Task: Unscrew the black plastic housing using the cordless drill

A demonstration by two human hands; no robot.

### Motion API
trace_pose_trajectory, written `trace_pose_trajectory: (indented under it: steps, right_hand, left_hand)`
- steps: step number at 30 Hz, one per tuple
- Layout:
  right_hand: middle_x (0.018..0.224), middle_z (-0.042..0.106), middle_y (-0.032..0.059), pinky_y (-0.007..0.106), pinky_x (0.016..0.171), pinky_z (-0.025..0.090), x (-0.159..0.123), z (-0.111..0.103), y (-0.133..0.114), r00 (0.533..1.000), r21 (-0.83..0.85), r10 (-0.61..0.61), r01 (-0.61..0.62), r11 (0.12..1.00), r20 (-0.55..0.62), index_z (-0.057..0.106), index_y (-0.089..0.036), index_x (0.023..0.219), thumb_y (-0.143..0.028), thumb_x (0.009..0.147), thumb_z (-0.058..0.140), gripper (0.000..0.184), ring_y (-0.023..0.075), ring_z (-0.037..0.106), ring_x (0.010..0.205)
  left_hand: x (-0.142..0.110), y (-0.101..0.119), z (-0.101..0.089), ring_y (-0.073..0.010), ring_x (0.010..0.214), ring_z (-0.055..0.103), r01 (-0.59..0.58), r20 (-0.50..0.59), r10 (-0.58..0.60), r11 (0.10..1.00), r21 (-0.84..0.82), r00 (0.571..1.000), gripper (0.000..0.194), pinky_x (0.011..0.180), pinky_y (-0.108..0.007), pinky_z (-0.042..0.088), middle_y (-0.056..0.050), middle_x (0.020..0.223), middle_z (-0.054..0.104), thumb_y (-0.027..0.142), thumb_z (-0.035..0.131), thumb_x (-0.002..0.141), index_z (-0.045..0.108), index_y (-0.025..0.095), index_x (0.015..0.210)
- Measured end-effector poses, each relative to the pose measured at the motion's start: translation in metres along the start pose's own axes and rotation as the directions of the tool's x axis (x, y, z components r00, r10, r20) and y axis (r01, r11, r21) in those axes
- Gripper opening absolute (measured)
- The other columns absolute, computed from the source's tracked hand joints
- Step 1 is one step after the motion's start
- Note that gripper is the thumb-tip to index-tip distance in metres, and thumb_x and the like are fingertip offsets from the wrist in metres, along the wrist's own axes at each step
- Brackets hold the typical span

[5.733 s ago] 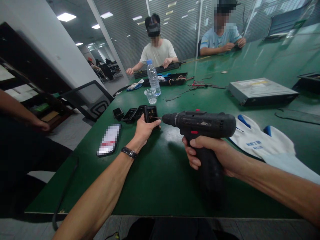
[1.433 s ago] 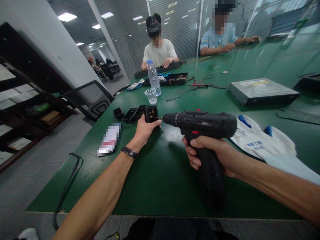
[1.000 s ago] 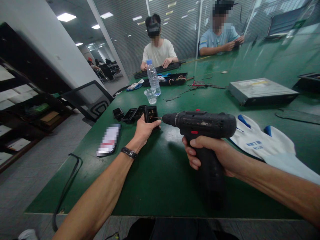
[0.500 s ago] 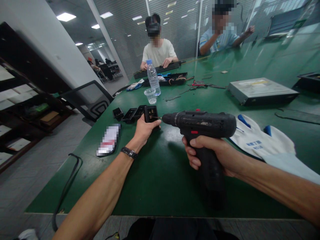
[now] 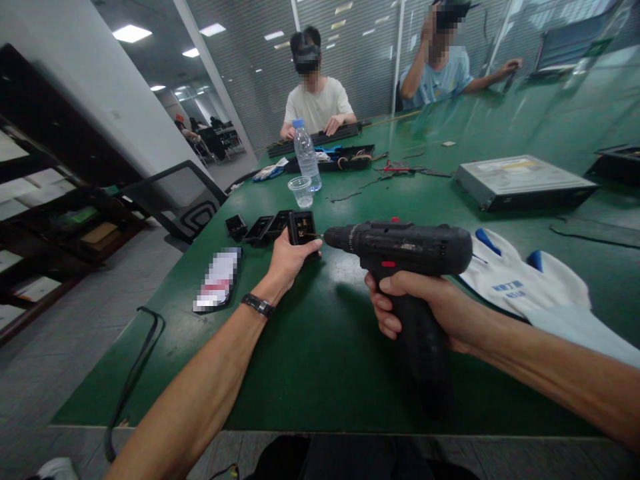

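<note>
My right hand [image 5: 410, 303] is closed round the grip of a black cordless drill [image 5: 410, 248], which points left. A thin bit [image 5: 316, 235] runs from its chuck into the open side of a small black box [image 5: 304, 227]. My left hand [image 5: 293, 260] is wrapped round that box, thumb along its near edge. Some brass-coloured parts show inside; whether the bit's tip touches one of them I cannot tell. Left of my left hand stand several similar black boxes [image 5: 257, 231]. A phone [image 5: 219, 280] lies beside my left forearm.
A clear cup [image 5: 301, 192] and water bottle [image 5: 307, 157] stand beyond the boxes. White work gloves [image 5: 525, 280] lie beside my right forearm, a flat metal drive [image 5: 525, 181] behind them. Across the green table [image 5: 320, 360] sit two people. A black strap [image 5: 135, 373] hangs over the left edge.
My hands, the drill and the black box look almost still. At the far right, the other person has raised one hand to their headset and lowered the other towards the table.
</note>
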State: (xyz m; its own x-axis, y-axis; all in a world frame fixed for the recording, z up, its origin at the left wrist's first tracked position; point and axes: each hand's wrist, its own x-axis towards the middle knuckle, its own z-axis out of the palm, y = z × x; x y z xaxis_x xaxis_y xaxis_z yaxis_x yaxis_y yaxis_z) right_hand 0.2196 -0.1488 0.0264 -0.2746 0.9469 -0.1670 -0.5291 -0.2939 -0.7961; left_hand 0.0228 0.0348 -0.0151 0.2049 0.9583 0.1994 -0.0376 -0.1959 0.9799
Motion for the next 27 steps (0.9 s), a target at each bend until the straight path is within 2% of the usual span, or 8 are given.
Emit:
trace_pose_trajectory:
  steps: [27]
  right_hand:
    - [0.067, 0.057, -0.0015, 0.027, 0.053, 0.049, -0.0005, -0.0003, 0.0007, 1.000, 0.013, 0.013, -0.013, 1.000, -0.002, 0.067, -0.016, 0.085, -0.025, 0.079, 0.074, 0.013, 0.0116, 0.053, 0.052]
  left_hand:
    - [0.0013, -0.0010, -0.0007, -0.0137, 0.069, 0.066, 0.006, 0.005, -0.006, 1.000, -0.011, 1.000, 0.050, 0.068, -0.032, 0.060, -0.001, 0.088, 0.070, 0.026, 0.092, 0.061, 0.062, 0.015, 0.099]
